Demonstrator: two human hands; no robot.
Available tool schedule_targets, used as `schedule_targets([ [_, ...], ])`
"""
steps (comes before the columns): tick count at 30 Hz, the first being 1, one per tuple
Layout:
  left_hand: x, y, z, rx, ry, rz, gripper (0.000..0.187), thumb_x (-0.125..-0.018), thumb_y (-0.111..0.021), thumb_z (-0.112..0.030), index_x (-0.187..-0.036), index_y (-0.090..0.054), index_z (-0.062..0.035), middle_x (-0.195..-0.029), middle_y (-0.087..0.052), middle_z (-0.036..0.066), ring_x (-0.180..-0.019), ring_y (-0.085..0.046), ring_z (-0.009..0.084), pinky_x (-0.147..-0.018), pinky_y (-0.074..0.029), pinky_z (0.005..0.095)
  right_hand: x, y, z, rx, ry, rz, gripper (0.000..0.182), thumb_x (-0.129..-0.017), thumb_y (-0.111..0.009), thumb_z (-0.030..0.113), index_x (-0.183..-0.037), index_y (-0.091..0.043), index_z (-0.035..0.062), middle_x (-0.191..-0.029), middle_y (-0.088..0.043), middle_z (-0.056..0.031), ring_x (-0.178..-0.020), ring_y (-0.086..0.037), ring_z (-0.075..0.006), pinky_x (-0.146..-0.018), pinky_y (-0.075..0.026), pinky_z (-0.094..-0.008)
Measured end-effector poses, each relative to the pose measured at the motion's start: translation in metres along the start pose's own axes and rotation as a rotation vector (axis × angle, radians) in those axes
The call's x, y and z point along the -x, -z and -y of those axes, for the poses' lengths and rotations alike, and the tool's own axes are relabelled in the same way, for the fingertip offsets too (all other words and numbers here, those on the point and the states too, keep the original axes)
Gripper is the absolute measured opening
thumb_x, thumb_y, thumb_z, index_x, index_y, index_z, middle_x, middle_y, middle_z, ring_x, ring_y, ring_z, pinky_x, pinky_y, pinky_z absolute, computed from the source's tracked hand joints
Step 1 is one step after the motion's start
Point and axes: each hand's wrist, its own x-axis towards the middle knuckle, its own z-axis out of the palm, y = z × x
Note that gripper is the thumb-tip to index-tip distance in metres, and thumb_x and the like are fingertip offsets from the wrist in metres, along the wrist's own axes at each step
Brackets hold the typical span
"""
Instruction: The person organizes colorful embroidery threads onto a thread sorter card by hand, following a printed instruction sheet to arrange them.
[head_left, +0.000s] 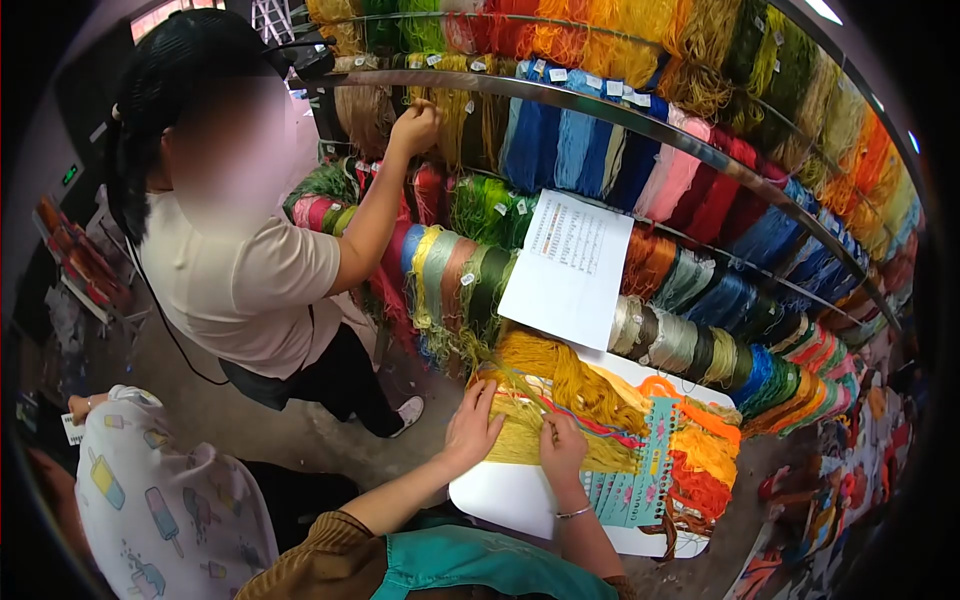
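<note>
My left hand [472, 428] lies on the left end of an olive-yellow thread skein [520, 425], fingers stretched out. My right hand [563, 452] is closed, pinching thin strands of thread near the skein's middle. Beneath both hands is a white board [510, 490], with a thick golden thread skein [590, 380] above the olive one. A teal card with punched holes and pink flowers [650, 460] lies right of my right hand. Orange and red skeins [700, 460] spread beyond it.
Metal racks [600, 95] hung with many-coloured thread skeins curve around ahead. A printed sheet [570, 270] leans against the lower skeins. At left, a person in a pale shirt [240, 260] reaches into the rack; another person in a patterned top [165, 500] is close by.
</note>
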Motion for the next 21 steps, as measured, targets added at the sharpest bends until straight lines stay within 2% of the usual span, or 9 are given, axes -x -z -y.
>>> schedule_targets([
  [19,0.0009,-0.0003,-0.002,0.009,0.013,-0.012,0.06,-0.09,-0.06,-0.023,-0.142,-0.037,-0.0027,-0.14,-0.041,0.023,-0.124,-0.046,0.042,-0.101,-0.042,0.0461,0.0003,-0.0011,-0.0028,-0.008,-0.006,0.0,0.011,-0.08,-0.065,0.003,-0.091,-0.066,0.006,-0.078,-0.063,-0.0124,-0.065,-0.062,-0.0287,-0.058,-0.047,-0.0363],
  [21,0.001,-0.0001,-0.0023,0.017,0.033,-0.002,0.06,-0.09,-0.061,-0.023,-0.142,-0.038,-0.0026,-0.14,-0.04,0.023,-0.126,-0.045,0.0407,-0.102,-0.04,0.0462,0.0005,-0.0016,-0.0034,0.001,0.013,-0.006,0.01,-0.081,-0.064,0.001,-0.091,-0.066,0.0033,-0.077,-0.062,-0.012,-0.06,-0.059,-0.0222,-0.056,-0.046,-0.0315],
])
